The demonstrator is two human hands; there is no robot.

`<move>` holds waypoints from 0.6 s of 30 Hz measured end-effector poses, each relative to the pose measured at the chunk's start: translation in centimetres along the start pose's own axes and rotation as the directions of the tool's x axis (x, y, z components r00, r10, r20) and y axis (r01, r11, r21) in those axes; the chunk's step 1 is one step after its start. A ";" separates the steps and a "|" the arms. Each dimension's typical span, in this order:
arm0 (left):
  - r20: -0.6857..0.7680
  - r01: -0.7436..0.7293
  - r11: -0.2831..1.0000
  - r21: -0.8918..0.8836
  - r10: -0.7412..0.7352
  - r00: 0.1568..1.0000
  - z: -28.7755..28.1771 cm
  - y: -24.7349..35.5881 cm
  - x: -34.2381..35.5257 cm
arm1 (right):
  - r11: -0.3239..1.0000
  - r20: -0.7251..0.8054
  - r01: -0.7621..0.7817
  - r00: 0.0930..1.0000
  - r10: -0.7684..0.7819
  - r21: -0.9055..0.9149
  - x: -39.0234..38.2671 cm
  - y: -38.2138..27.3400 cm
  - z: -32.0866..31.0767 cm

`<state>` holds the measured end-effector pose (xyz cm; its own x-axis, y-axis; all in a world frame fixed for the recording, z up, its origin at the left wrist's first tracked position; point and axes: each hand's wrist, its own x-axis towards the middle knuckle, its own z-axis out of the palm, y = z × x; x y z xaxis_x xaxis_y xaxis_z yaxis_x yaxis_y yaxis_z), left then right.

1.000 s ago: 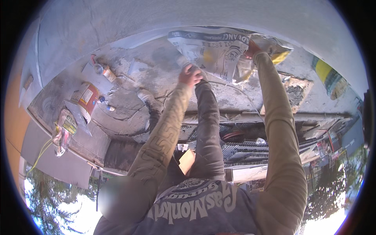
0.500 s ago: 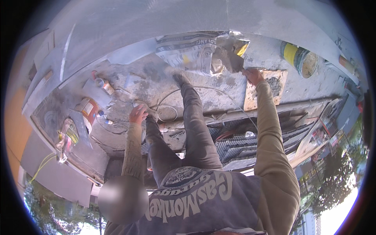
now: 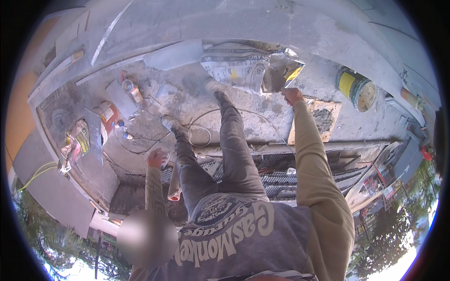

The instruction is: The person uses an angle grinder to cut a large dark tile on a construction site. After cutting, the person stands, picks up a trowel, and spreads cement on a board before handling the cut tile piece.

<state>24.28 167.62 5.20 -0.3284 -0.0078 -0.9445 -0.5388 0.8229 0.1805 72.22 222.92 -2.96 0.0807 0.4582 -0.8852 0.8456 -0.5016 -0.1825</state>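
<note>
Far left of the paper sack, a round, reddish tub stood, smooth and hard. The left hand was nearer, toward the person from the sack; its fingers looked loose and apart, with nothing I could make out in them. The sack lay on rough, stained concrete floor. It looked saggy and heavy, its paper easy to rip, so two hands under it would be best. A crinkly silver sheet with a yellow patch touched its right end. It looked light, bendy and slippery; a corner seemed good to pinch. The right hand was curled at its lower edge; I couldn't tell what it gripped. Right of the sack, lumpy grey mix sat on a flat board.
</note>
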 end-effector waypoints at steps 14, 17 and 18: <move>-0.020 -0.137 0.986 0.098 0.140 0.990 1.1 2.9 -4.9 | 0.984 0.030 -0.137 0.991 0.134 0.115 -3.0 2.5 -1.3; -0.013 -0.174 0.982 0.070 0.175 0.984 0.7 2.2 -5.5 | 0.978 -0.004 -0.162 0.987 0.163 0.131 -3.2 3.4 -2.6; 0.000 -0.190 0.981 0.038 0.190 0.982 0.4 1.6 -5.0 | 0.974 -0.014 -0.175 0.984 0.179 0.146 -3.2 4.7 -3.2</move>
<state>25.40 169.18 10.06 -0.4253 0.1488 -0.8927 -0.4363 0.8305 0.3463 77.66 221.46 0.41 0.2385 0.3711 -0.8975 0.7320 -0.6760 -0.0849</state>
